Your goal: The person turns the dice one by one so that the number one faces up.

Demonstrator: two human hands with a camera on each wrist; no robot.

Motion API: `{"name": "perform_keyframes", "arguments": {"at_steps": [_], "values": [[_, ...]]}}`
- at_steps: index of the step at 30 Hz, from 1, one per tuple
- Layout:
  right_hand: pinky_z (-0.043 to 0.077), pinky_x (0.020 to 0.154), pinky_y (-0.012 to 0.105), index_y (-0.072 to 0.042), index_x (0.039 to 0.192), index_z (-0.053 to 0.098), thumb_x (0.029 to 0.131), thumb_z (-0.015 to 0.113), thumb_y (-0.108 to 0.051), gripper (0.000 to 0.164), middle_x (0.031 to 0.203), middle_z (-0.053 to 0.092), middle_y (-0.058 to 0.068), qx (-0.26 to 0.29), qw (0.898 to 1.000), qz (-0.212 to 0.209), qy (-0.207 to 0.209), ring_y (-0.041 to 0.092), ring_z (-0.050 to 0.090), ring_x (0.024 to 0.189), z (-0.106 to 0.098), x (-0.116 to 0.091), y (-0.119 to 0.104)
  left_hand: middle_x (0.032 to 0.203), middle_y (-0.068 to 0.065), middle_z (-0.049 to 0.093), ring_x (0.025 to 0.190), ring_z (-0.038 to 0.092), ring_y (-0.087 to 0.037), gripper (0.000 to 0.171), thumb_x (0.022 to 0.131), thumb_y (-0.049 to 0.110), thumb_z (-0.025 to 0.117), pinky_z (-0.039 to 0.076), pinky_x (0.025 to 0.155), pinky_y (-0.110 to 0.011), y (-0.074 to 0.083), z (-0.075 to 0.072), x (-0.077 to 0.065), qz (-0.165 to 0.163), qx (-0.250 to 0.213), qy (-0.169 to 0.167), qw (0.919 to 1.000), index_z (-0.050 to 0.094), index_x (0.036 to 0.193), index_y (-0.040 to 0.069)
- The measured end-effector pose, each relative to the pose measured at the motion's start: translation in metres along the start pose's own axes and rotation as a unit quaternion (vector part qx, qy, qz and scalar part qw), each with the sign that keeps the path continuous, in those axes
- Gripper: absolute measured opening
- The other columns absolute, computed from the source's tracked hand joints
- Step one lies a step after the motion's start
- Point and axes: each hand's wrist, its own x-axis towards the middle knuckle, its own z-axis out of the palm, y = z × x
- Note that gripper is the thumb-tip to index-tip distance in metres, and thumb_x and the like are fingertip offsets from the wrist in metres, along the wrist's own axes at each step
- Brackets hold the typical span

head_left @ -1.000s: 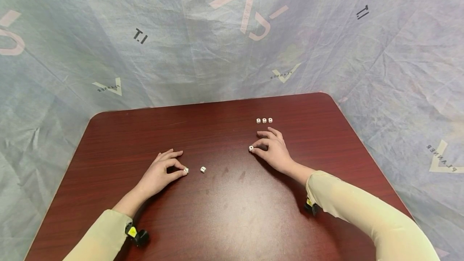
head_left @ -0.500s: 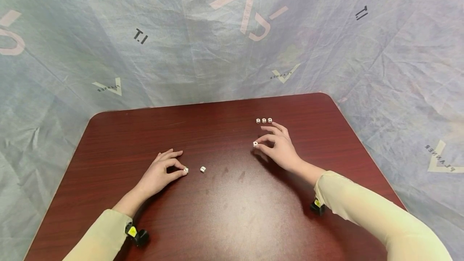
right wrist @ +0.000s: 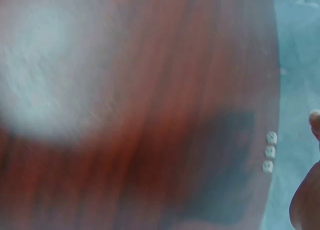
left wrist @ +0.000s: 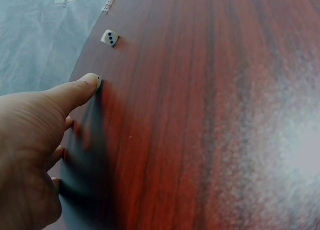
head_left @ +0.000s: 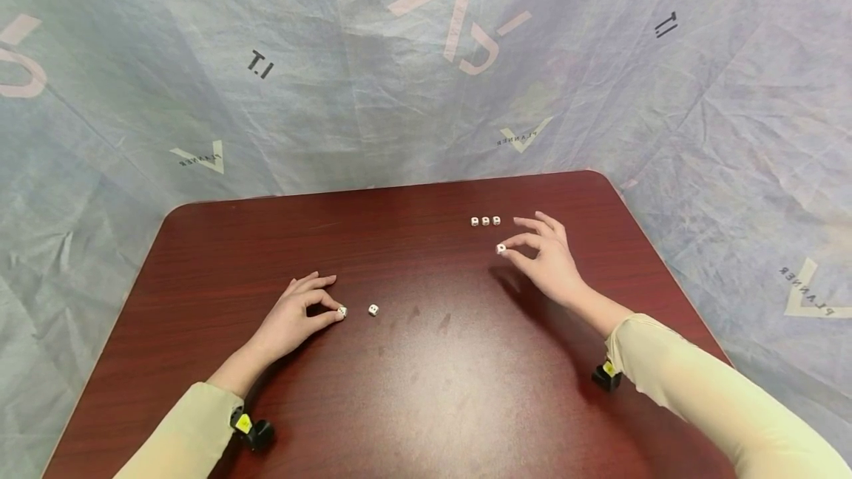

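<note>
My left hand [head_left: 293, 318] pinches a white die [head_left: 342, 312] between thumb and index finger, low at the tabletop on the left. Just to its right lies another die [head_left: 373, 310], whose three dark dots face the left wrist view [left wrist: 110, 38]. My right hand [head_left: 547, 261] holds a die [head_left: 501, 248] between thumb and index fingertips, raised above its shadow on the table. Beyond that hand, to its left, three dice [head_left: 486, 221] stand side by side in a short row. The right wrist view is blurred and catches only part of the right hand [right wrist: 306, 197] at its edge.
The dark red wood-grain table [head_left: 426, 383] has rounded far corners. Grey printed fabric [head_left: 373, 80] hangs behind and beside it. Each wrist carries a small black camera, the left one [head_left: 256, 432] close over the table.
My right hand has lifted its die and carried it right and away from me, toward the right end of the row. The left hand and the other dice stay put.
</note>
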Motion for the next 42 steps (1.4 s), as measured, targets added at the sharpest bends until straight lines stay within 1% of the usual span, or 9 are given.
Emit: {"name": "perform_keyframes", "arguments": {"at_steps": [6, 11, 18, 27, 35, 42], "values": [[0.018, 0.119, 0.057, -0.014, 0.099, 0.081, 0.09, 0.082, -0.02, 0.011, 0.145, 0.056, 0.014, 0.001, 1.0, 0.009, 0.019, 0.031, 0.02, 0.15, -0.016, 0.015, 0.011, 0.148, -0.011, 0.054, 0.149, 0.029, -0.041, 0.008, 0.089, 0.027, 0.083, 0.01, 0.122, -0.064, 0.0, -0.001, 0.0, -0.003, -0.001, -0.001, 1.0, 0.078, 0.094, 0.03], [0.019, 0.119, 0.058, -0.013, 0.099, 0.081, 0.09, 0.082, -0.019, 0.012, 0.143, 0.056, 0.015, -0.009, 0.999, 0.012, 0.035, 0.033, 0.02, 0.15, -0.021, 0.029, 0.021, 0.149, -0.011, 0.054, 0.149, 0.029, -0.041, 0.008, 0.089, 0.027, 0.083, 0.01, 0.122, -0.064, -0.001, -0.001, 0.001, -0.005, -0.002, -0.003, 1.0, 0.078, 0.094, 0.031], [0.017, 0.121, 0.055, -0.013, 0.1, 0.081, 0.091, 0.081, -0.022, 0.012, 0.144, 0.056, 0.013, -0.03, 0.998, 0.022, 0.042, 0.031, 0.019, 0.151, -0.021, 0.046, 0.031, 0.149, -0.01, 0.054, 0.149, 0.029, -0.04, 0.008, 0.089, 0.027, 0.083, 0.01, 0.122, -0.064, -0.002, 0.0, 0.0, -0.006, -0.002, -0.003, 1.0, 0.078, 0.093, 0.031], [0.013, 0.122, 0.053, -0.011, 0.101, 0.081, 0.091, 0.081, -0.022, 0.014, 0.143, 0.056, 0.016, -0.05, 0.997, 0.037, 0.047, 0.037, 0.02, 0.15, -0.018, 0.064, 0.039, 0.148, -0.011, 0.054, 0.149, 0.03, -0.041, 0.009, 0.089, 0.025, 0.084, 0.011, 0.121, -0.065, 0.0, 0.0, -0.001, -0.004, -0.002, -0.001, 1.0, 0.079, 0.093, 0.03], [0.012, 0.123, 0.053, -0.011, 0.102, 0.081, 0.092, 0.08, -0.024, 0.017, 0.141, 0.058, 0.017, -0.053, 0.996, 0.048, 0.046, 0.039, 0.022, 0.149, -0.016, 0.075, 0.045, 0.149, -0.011, 0.054, 0.149, 0.029, -0.04, 0.008, 0.089, 0.025, 0.083, 0.01, 0.122, -0.065, 0.0, -0.001, -0.001, -0.007, -0.001, -0.003, 1.0, 0.078, 0.093, 0.03], [0.012, 0.123, 0.055, -0.011, 0.102, 0.081, 0.092, 0.079, -0.025, 0.017, 0.143, 0.056, 0.016, -0.068, 0.995, 0.062, 0.035, 0.04, 0.021, 0.149, -0.011, 0.08, 0.057, 0.15, -0.011, 0.053, 0.15, 0.028, -0.04, 0.007, 0.089, 0.026, 0.083, 0.01, 0.122, -0.064, 0.001, -0.002, 0.001, -0.007, -0.002, -0.008, 0.9999, 0.078, 0.094, 0.03]]}}
